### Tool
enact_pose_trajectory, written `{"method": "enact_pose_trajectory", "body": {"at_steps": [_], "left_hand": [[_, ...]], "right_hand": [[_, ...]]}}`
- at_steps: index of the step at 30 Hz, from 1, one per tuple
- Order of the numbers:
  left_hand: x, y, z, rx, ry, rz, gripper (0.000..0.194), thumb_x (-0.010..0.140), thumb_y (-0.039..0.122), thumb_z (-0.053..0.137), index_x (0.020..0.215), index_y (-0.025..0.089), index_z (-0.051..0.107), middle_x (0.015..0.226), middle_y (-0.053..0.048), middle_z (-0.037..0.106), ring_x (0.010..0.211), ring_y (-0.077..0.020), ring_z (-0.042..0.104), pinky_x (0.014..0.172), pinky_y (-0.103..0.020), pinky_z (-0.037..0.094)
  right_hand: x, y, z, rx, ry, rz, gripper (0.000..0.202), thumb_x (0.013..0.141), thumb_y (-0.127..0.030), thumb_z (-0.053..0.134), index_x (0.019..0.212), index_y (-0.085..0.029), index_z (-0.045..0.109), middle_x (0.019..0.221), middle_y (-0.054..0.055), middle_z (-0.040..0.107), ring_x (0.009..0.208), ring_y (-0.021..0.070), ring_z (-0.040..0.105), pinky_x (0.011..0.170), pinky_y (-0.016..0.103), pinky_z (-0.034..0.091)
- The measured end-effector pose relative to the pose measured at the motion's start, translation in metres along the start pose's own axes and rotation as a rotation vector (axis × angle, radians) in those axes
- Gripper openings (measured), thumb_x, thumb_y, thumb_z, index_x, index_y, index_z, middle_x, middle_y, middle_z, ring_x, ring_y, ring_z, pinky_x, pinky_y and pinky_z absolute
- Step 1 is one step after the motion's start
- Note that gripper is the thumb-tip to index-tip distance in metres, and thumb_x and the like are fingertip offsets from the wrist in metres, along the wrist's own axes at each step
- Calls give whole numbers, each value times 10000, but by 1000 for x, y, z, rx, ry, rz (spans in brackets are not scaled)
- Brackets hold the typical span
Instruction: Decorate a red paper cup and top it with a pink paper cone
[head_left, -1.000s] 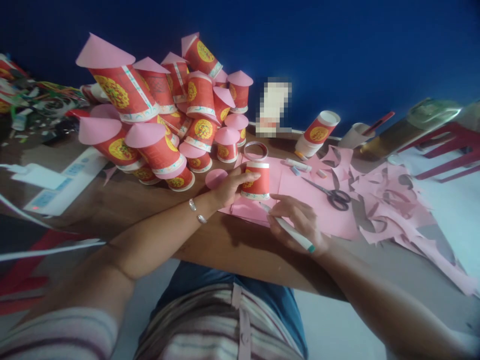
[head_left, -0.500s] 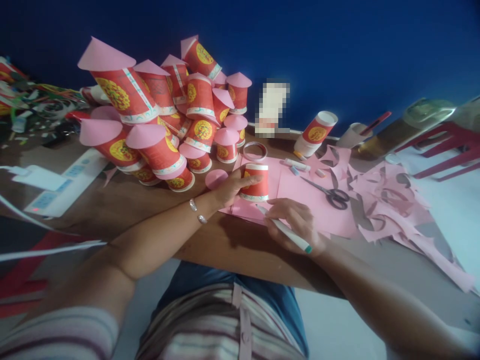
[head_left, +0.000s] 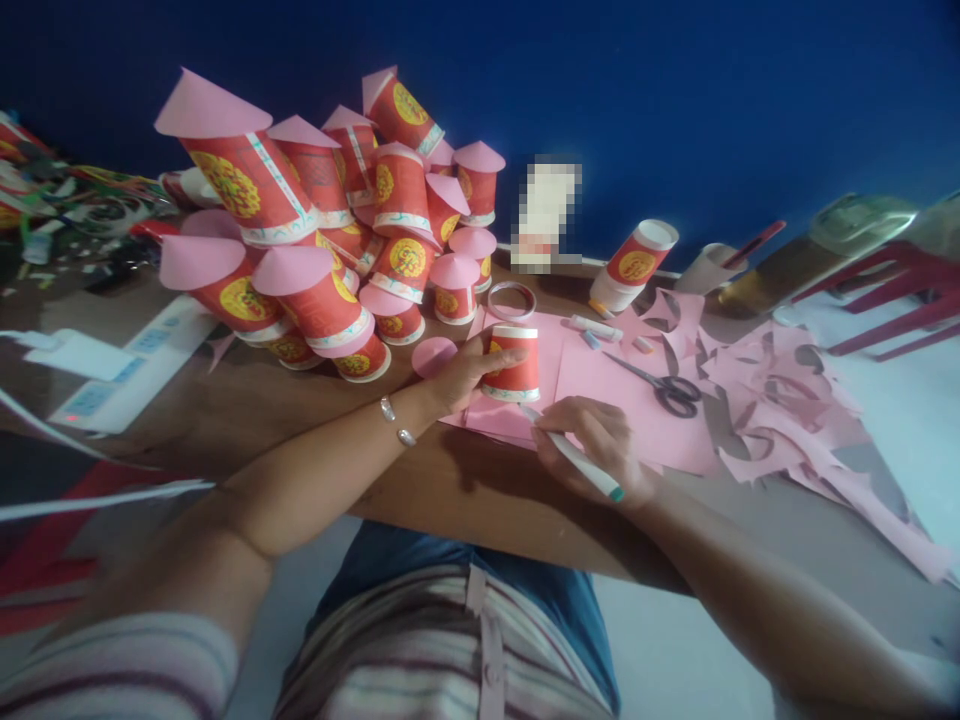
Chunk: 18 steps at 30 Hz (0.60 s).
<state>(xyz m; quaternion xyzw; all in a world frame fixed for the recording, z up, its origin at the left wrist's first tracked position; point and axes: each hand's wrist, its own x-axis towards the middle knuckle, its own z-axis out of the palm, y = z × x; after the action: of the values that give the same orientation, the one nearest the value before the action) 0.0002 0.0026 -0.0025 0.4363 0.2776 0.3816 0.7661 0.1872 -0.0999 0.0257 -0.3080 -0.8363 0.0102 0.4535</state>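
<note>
My left hand [head_left: 466, 376] is closed round a red paper cup [head_left: 514, 378] with a yellow emblem and pale bands, which stands over the pink paper [head_left: 499, 418]. In my right hand [head_left: 596, 445] is a white marker with a green end [head_left: 574, 460], its tip pointing at the lower edge of the cup; whether it touches cannot be made out. Right of the cup, more pink paper [head_left: 600, 415] lies flat with dark-handled scissors [head_left: 664, 387] on it. A roll of tape [head_left: 512, 300] rests just behind the cup.
Red cups with pink cone tops [head_left: 300, 280] are piled at the left. Cut pink scraps [head_left: 795, 400] spread to the right. A power strip [head_left: 139, 365] with cables lies far left. Another cup [head_left: 639, 262], a pen holder [head_left: 709, 270] and a bottle [head_left: 817, 250] stand at the back.
Hardly anything differs. The marker and my right hand have shifted very slightly; my left hand keeps its hold on the cup.
</note>
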Motion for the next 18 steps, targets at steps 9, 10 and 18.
{"method": "enact_pose_trajectory", "body": {"at_steps": [9,10,18], "left_hand": [[-2,0,1,8,-19,9,508,729,437,911,1112,190,688,1069,-74,763,975,-237,713,898,-388,564],[-2,0,1,11,-18,13,506,737,440,908,1121,192,690,1076,-72,762,984,-241,710,904,-391,561],[-3,0,2,52,-18,27,559,746,461,906,1184,201,676,1144,-82,758,1065,-257,712,944,-386,558]], "right_hand": [[-1,1,2,-18,17,-8,185,934,-67,663,1009,-228,613,744,-10,714,610,148,684,575,267,544],[-1,1,2,-19,14,-5,183,935,-68,665,1007,-228,614,743,-10,714,599,145,677,568,266,538],[1,1,1,-33,18,0,164,947,-80,661,997,-228,613,729,-13,702,563,132,638,538,257,493]]}}
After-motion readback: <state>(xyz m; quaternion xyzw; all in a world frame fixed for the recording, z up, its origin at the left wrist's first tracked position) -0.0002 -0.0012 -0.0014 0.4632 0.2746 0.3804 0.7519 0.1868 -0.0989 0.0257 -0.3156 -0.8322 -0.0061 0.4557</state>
